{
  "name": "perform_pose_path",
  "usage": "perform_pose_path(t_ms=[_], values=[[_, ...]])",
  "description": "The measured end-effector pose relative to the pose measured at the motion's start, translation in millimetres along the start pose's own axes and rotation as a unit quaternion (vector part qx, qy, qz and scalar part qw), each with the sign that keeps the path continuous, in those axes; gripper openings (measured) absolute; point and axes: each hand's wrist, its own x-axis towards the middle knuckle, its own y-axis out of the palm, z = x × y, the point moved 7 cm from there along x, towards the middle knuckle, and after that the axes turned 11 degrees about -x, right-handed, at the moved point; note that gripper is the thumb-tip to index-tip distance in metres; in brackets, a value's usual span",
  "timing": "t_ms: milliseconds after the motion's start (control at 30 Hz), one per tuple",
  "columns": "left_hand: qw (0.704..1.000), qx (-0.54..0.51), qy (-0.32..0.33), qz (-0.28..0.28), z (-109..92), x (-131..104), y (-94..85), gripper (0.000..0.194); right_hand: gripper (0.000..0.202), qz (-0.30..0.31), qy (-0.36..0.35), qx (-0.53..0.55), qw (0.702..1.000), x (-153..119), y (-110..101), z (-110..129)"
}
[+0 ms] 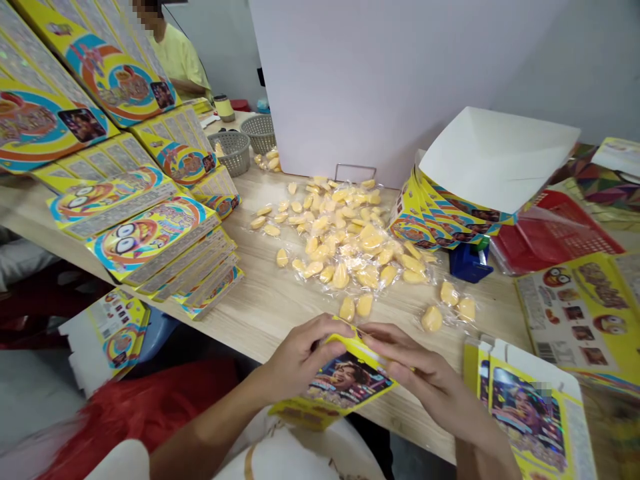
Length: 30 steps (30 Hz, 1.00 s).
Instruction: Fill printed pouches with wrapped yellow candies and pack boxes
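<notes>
A yellow printed cardboard box (350, 380) is held between my two hands at the front edge of the table. My left hand (303, 357) grips its left side, with the thumb along the upper edge. On the right end, my right hand (415, 363) pinches the box's edge or flap; the fingertips partly cover it. A picture panel on the box faces me. Just beyond my hands lies a loose heap of yellow pieces (345, 233) in clear wrappers, several of them scattered near the box.
Stacked yellow boxes (155, 233) rise on the left. Nested open cartons (465, 180), a blue tape dispenser (470, 260) and a red basket (555, 227) stand at right. Flat cartons (535, 413) lie near my right arm. Grey baskets (233, 152) and another person (177, 60) are farther back.
</notes>
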Motion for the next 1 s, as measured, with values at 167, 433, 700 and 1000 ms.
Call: perform_pose_path(t_ms=[167, 433, 700, 1000], values=[[0.999, 0.001, 0.012, -0.038, -1.9, 3.3, -5.3, 0.019, 0.02, -0.138, 0.053, 0.159, 0.976, -11.7, -2.7, -31.8], [0.995, -0.001, -0.056, -0.08, 5.8, 7.0, -9.6, 0.019, 0.027, -0.093, -0.022, 0.04, 0.995, -6.3, -8.2, -14.6], [0.977, 0.07, -0.088, -0.182, 17.2, 10.7, -55.8, 0.022, 0.034, -0.538, 0.304, -0.082, 0.782, -23.7, -212.9, -168.9], [0.97, 0.059, -0.144, -0.188, 38.7, 4.9, -58.2, 0.024, 0.02, -0.479, 0.368, 0.071, 0.793, -17.5, -248.1, -243.9]])
